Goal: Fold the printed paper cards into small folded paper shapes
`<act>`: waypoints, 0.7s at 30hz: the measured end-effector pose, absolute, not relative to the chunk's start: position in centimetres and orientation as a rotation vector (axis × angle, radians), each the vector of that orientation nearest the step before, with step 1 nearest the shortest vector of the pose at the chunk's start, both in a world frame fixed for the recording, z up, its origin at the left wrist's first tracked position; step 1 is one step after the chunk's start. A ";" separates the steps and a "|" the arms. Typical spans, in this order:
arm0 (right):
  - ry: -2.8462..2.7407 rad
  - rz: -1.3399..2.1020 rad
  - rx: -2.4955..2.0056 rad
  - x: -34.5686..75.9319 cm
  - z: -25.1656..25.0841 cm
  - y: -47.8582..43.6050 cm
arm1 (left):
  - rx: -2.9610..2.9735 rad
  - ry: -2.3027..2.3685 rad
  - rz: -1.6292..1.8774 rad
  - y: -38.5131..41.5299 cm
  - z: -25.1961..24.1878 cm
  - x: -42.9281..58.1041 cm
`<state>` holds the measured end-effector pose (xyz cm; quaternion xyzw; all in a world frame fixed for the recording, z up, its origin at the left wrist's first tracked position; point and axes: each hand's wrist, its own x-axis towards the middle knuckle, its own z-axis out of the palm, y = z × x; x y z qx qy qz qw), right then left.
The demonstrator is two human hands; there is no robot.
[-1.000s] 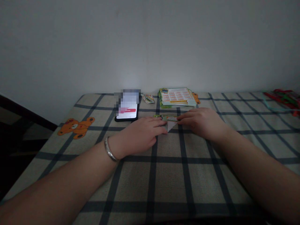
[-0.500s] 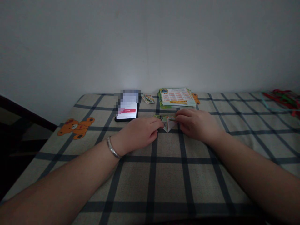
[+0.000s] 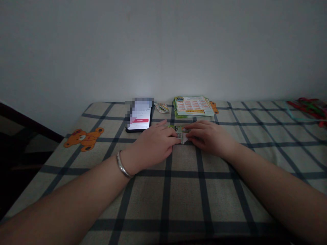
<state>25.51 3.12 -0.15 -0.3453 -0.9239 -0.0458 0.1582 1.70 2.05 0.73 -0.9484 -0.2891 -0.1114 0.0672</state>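
A small folded piece of printed paper (image 3: 180,129) lies on the checked tablecloth, green along its far edge, with a pale point toward me. My left hand (image 3: 157,141), a silver bangle on its wrist, has its fingertips closed on the paper's left side. From the other side, my right hand (image 3: 211,137) presses the paper's right part with bent fingers. Parts of the paper are hidden under the fingertips of both hands.
Beyond my left hand lies a lit phone (image 3: 139,119), with another folded paper (image 3: 161,107) beside it. A stack of printed calendar sheets (image 3: 194,105) sits near the wall. Red and green items (image 3: 310,108) lie far right. The tablecloth (image 3: 184,197) bears a bear figure (image 3: 84,139).
My right hand has moved a little left, over more of the paper. My left hand's fingers have spread and shifted slightly right along the paper.
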 end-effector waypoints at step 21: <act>-2.617 -0.095 -1.036 25.2 -0.1 3.1 | -2.621 -1.300 -0.222 0.7 0.4 3.0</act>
